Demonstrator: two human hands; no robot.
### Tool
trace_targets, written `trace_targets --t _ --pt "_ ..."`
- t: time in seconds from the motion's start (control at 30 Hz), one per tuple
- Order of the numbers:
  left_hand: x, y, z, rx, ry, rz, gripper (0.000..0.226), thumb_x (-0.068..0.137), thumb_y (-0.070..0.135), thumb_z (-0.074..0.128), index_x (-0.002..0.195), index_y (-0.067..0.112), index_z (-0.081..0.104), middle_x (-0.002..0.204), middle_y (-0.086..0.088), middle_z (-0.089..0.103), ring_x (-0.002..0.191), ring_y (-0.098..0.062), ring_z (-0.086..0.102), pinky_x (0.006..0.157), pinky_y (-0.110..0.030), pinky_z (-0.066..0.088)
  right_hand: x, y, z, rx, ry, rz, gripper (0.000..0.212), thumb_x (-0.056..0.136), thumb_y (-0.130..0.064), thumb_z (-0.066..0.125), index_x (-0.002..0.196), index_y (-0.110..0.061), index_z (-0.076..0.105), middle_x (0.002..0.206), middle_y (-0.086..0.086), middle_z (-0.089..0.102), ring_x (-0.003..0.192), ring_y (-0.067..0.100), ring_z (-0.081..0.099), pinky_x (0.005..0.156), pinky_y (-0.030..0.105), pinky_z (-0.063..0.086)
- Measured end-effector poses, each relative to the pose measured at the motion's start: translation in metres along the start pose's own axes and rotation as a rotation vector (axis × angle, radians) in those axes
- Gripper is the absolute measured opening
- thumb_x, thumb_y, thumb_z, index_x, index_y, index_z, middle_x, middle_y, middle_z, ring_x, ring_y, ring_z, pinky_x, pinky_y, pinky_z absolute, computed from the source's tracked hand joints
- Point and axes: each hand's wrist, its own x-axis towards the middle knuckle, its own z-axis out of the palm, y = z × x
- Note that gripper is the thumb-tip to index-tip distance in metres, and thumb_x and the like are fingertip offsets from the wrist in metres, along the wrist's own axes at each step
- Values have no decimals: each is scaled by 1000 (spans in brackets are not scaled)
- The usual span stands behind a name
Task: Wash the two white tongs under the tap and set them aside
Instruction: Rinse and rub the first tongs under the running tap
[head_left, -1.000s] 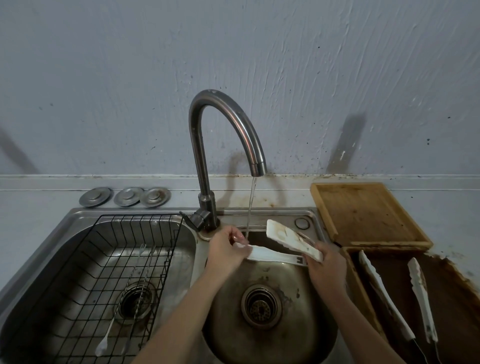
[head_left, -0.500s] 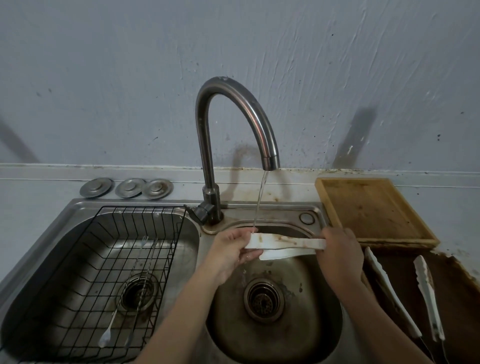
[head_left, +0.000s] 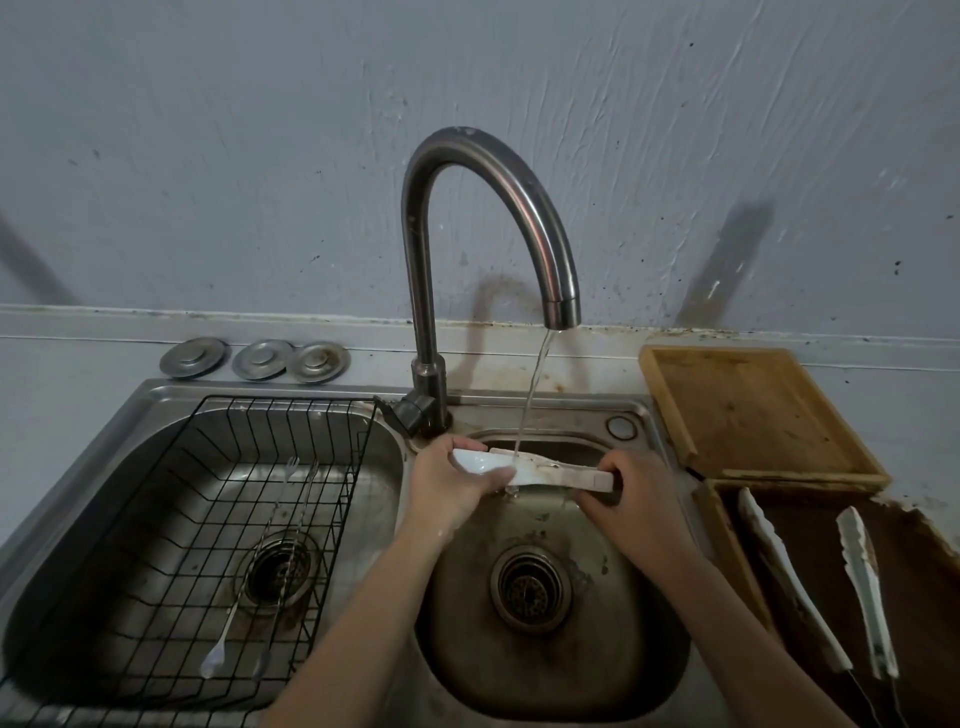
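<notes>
White tongs (head_left: 535, 470) gripped at both ends, left hand (head_left: 452, 483) at 9, right hand (head_left: 631, 491) at 3; probably light, stiff, slippery when wet.

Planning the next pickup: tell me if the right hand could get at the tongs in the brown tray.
Probably yes, once it lets go: the right hand holds tongs under the tap, and the tray tongs lie uncovered just beside it.

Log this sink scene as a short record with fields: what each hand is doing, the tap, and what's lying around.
left hand: grips one end of the white tongs
right hand: grips the other end
tap: running, stream landing on the tongs
position: over the right sink basin
left basin: wire rack with long metal utensils
right side: second white tongs lying on a brown tray
behind: wooden tray, three metal discs
</notes>
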Motion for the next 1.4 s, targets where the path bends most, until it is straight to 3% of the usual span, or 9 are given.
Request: trace_targets --t 0.13,0.27,0.53,0.77,0.97,1.07,1.17,1.27,1.4 --pt "0 -1 2 -144 -38 -26 6 80 14 70 82 18 66 95 -7 66 81 -15 66 71 -29 57 -6 -12 1 -82 -46 101 43 63 -70 59 79 -32 46 75 -17 46 76 8 45 73 32 40" --pt "-5 4 3 -278 -40 -37 11 90 7 57 84 13 64 89 -5 66 65 -14 67 54 -21 56 -10 -35 17 -227 -55 307 59 71 -79 24 84 -29 52 93 -4 60 103 23 50 93 50 34" --pt "1 10 -27 -324 42 61 22 92 3 52 75 13 62 99 -11 57 87 -31 62 45 -15 52 -9 -35 33 112 21 179 19 98 -18 38 82 -25 45 79 -2 51 78 18 46 74 34 37" --pt "-5 12 -19 -365 39 122 25 93 1 48 75 13 60 86 -6 59 73 -20 62 49 -18 54 -1 -53 33 -147 4 253 46 94 -54 28 89 -24 63 86 -5 61 98 19 52 97 50 31" --pt "-6 15 -32 -295 50 204 25 91 0 49 75 16 58 86 -6 62 58 -13 62 50 -19 54 3 -46 29 279 53 229 13 96 -21 41 89 -27 49 71 -14 53 70 10 56 91 54 44" --pt "-13 13 -25 -121 19 344 28 90 -3 50 74 18 58 71 -7 65 53 -5 61 61 -21 52 4 -62 31 122 -9 263 24 90 -49 33 94 -31 48 74 -13 61 77 11 59 101 50 31" --pt "-24 9 -9 50 -24 539 30 83 -13 53 73 14 62 71 -1 65 66 5 62 63 -4 45 5 -82 39 25 -99 238 47 88 -55 17 96 -29 55 81 -11 61 85 15 59 95 50 28" --pt "-23 4 -8 -2 36 584 33 82 -15 52 73 16 62 66 4 62 66 3 60 64 -4 43 5 -79 40 88 -59 113 47 94 -48 18 70 -28 53 58 -8 53 58 7 52 78 34 36" --pt "-13 2 -22 -174 92 446 37 88 -9 48 73 23 58 58 -2 61 57 -12 61 74 -31 55 2 -38 28 116 21 -76 33 96 -35 33 68 -26 47 58 -10 47 50 2 44 54 19 34"
